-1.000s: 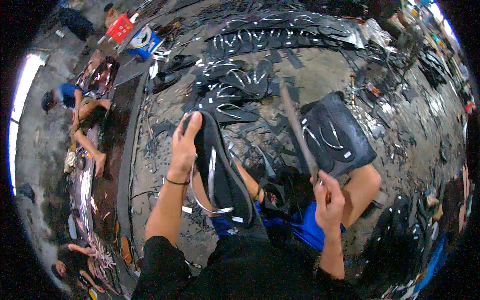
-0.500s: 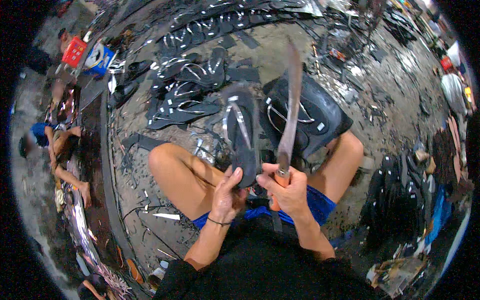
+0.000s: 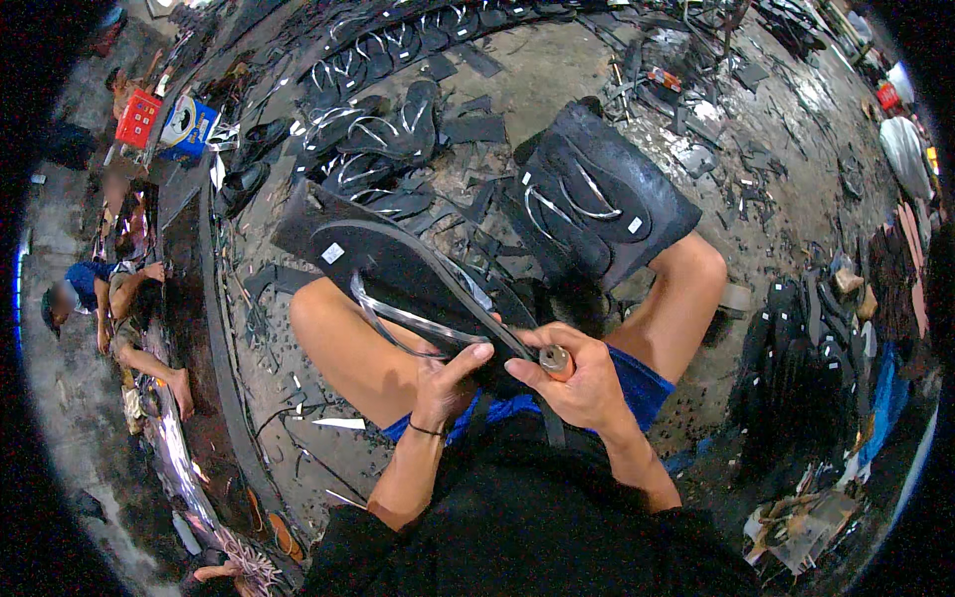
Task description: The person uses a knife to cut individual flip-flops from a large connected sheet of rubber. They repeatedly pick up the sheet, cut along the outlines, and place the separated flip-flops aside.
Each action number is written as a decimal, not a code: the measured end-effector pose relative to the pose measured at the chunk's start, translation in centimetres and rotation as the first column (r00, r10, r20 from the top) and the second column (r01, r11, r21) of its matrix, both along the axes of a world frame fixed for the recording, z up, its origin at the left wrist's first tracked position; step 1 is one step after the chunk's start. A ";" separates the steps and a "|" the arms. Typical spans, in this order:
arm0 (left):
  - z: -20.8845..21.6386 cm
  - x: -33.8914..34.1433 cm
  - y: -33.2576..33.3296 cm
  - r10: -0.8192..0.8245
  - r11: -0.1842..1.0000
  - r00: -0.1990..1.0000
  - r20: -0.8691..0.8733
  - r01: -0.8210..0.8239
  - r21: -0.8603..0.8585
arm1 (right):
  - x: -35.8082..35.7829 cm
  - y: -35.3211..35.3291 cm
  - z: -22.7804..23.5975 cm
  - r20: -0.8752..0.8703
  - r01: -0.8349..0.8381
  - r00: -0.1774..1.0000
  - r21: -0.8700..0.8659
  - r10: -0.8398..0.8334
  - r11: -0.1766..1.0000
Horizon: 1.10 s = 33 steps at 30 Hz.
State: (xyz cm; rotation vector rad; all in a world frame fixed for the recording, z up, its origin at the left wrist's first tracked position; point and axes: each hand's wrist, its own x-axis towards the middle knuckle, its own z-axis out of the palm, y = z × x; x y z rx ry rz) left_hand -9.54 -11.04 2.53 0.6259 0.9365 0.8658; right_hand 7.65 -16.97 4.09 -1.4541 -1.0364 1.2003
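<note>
My left hand (image 3: 446,386) is closed on the heel end of a black thong sandal (image 3: 408,274) with silvery straps, its thumb pressed by the strap. The sandal slants up and left, and a dark flat sheet (image 3: 298,221) sticks out past its toe. Against the sandal's right edge, my right hand (image 3: 579,383) is wrapped round a knife with an orange handle (image 3: 559,366). The knife's blade cannot be made out now. Beyond my hands, two more thong sandals (image 3: 597,194) lie on a dark slab (image 3: 665,204) beside my right knee.
Piled sandals (image 3: 373,139) lie ahead, with a row of sandals (image 3: 388,45) farther back. Scraps (image 3: 696,159) litter the floor. Dark soles (image 3: 791,368) are stacked at right. Leftward are a red box (image 3: 138,119), a blue bucket (image 3: 187,127) and a seated person (image 3: 95,284).
The sandal has swung from nearly upright to a leftward slant, its strapped face turned. The knife has turned in my right hand; its raised blade no longer shows.
</note>
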 end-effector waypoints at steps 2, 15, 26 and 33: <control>0.2 0.2 -0.1 -0.024 1.000 0.999 -0.026 0.024 -0.018 | 0.5 0.2 0.4 0.090 -0.054 0.995 0.041 0.050 0.998; 1.1 -5.0 5.4 0.422 0.897 0.898 -0.123 -0.394 0.201 | -1.7 -3.4 -1.6 0.025 -0.055 0.998 0.047 0.053 0.997; 7.2 -9.3 3.6 0.287 0.952 0.861 -0.419 -0.209 0.222 | -0.2 -6.2 -0.9 0.226 -0.196 0.958 0.078 0.175 0.977; 5.4 -9.3 1.5 0.257 0.965 0.881 -0.397 -0.253 0.063 | 0.2 -8.5 -1.6 0.186 -0.236 0.955 0.011 0.230 0.972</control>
